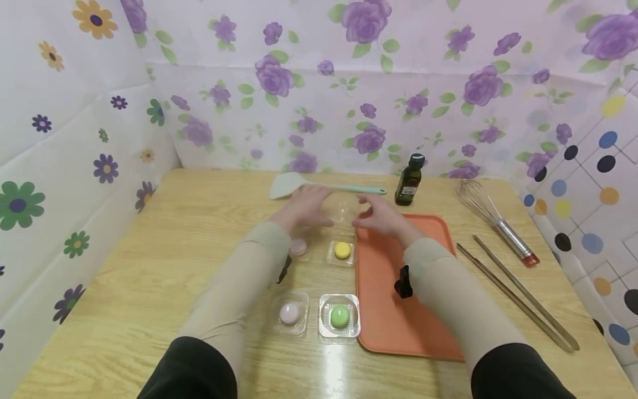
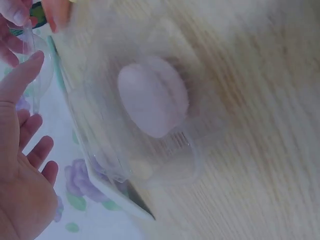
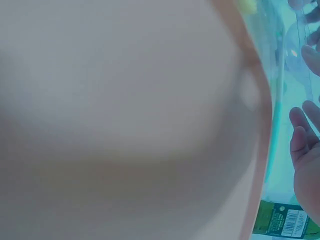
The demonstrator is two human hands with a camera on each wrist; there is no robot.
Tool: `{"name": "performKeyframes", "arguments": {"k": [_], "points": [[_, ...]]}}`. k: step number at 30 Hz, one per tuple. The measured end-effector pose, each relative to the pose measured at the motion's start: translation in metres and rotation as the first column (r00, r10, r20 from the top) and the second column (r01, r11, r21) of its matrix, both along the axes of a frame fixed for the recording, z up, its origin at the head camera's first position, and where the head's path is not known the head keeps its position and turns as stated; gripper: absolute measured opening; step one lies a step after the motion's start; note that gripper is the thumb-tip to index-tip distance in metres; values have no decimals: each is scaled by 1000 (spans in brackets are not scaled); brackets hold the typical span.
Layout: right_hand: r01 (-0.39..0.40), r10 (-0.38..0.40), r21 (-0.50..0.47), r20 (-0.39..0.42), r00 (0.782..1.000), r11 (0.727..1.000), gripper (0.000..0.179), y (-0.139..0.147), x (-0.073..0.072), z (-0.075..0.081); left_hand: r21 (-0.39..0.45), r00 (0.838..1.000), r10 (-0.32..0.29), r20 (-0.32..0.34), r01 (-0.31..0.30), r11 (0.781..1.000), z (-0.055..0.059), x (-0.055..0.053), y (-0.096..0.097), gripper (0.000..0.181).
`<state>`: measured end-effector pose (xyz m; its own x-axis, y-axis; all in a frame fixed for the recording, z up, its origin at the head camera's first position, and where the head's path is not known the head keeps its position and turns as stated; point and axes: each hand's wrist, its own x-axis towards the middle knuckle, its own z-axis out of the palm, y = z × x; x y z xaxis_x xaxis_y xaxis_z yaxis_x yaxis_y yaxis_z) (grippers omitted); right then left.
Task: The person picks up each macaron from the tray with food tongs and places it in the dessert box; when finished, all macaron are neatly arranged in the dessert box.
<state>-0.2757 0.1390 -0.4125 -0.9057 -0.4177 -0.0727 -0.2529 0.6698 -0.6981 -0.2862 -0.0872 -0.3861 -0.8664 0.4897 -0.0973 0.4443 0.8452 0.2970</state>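
Both hands are raised over the back of the table, holding a clear domed plastic lid (image 1: 343,213) by its edges. My left hand (image 1: 306,206) pinches one side, thumb against the rim in the left wrist view, other fingers spread. The right hand (image 1: 381,215) grips the opposite side with thumb and fingers. Below the left wrist sits a pink macaron (image 2: 152,97) in a clear plastic tray. A yellow macaron (image 1: 342,250) lies in its tray in front of the lid. Nearer me are a pale lilac macaron (image 1: 289,313) and a green macaron (image 1: 340,316), each in a clear tray.
An orange tray (image 1: 399,338) lies under the right forearm. Behind the hands lies a spatula (image 1: 286,185), with a dark bottle (image 1: 409,180) beside its handle. Metal tongs (image 1: 518,293) and a whisk (image 1: 498,221) are at the right.
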Motion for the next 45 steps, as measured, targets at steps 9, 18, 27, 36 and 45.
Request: {"name": "performKeyframes", "arguments": {"k": [9, 18, 27, 36, 45], "points": [[-18, 13, -120, -41, 999, 993, 83, 6, 21, 9, 49, 997, -16, -77, 20, 999, 3, 13, 6, 95], [-25, 48, -306, 66, 997, 952, 82, 13, 37, 11, 66, 983, -80, -168, 92, 994, 3, 29, 2, 97], [-15, 121, -405, 238, 964, 914, 63, 13, 45, 14, 29, 952, -137, -275, 150, 988, 5, 43, -3, 97], [104, 296, -666, 459, 838, 739, 62, 6, 51, 13, -12, 899, -175, -401, 186, 983, 6, 53, -6, 97], [141, 316, -679, 502, 805, 721, 55, 4, 50, 15, -17, 825, -196, -531, 221, 975, 5, 60, -8, 91]]}}
